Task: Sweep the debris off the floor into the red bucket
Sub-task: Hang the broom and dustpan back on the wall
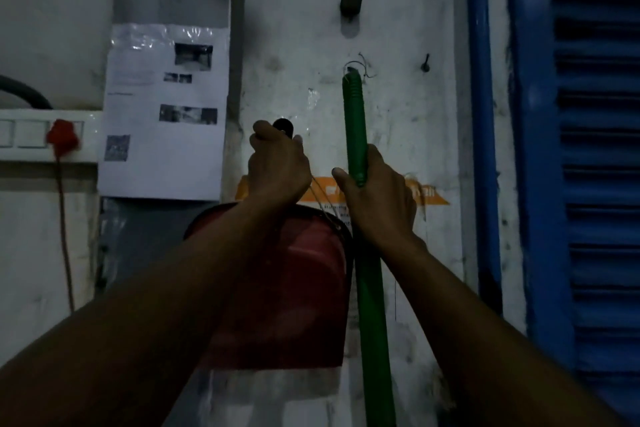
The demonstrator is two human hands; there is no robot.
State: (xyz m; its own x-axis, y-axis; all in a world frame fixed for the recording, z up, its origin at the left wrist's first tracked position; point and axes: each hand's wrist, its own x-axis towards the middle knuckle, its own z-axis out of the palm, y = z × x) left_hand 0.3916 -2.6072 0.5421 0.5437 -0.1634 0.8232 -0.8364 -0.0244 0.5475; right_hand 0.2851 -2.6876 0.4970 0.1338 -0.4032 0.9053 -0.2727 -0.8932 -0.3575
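Observation:
The red bucket (294, 288) hangs against the white wall, mouth tilted toward me, its thin wire handle (320, 196) running up into my left hand (277, 166). That hand grips the handle's black grip (284, 126) just in front of the wall. My right hand (377, 198) is wrapped around the green broom handle (356, 135), which stands upright to the right of the bucket. The handle's top end sits under a wire loop (356, 66) on the wall. The broom head and the floor are out of view.
A black hook (351, 0) and a small nail (426, 63) stick out of the wall above. A printed sheet (162, 111) is taped at left, beside a switch panel (34, 135) with a red plug (62, 139) and cord. Blue shutters (595, 149) stand at right.

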